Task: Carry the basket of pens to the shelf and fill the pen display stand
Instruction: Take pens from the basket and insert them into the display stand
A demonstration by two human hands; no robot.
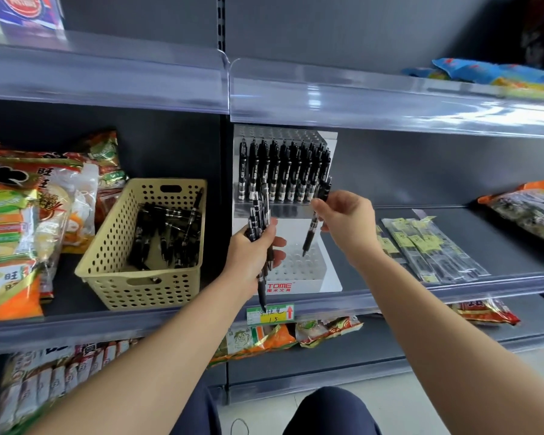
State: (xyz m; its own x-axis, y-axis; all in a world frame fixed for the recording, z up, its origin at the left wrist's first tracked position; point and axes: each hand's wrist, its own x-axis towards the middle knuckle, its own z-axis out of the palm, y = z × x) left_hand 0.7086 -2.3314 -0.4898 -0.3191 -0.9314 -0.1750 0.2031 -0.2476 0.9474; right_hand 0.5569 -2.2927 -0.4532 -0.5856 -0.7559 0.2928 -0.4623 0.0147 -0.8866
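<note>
We cannot count the pens (167,233) heaped in the basket (117,287) at the shelf's (512,246) front edge, nor the packed rows in the stand's (308,287) upper tier beside it. Our left hand (248,251) grips a bunch of pens (259,208), its number unclear. Our right hand (347,219) pinches a single pen (310,238) over the lower holes. Snack bags (13,230) are cut off at the left.

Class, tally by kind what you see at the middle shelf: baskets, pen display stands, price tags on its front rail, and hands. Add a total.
Basket: 1
Pen display stand: 1
Price tag: 1
Hands: 2 (left hand gripping pens, right hand pinching one pen)
Total: 5
</note>
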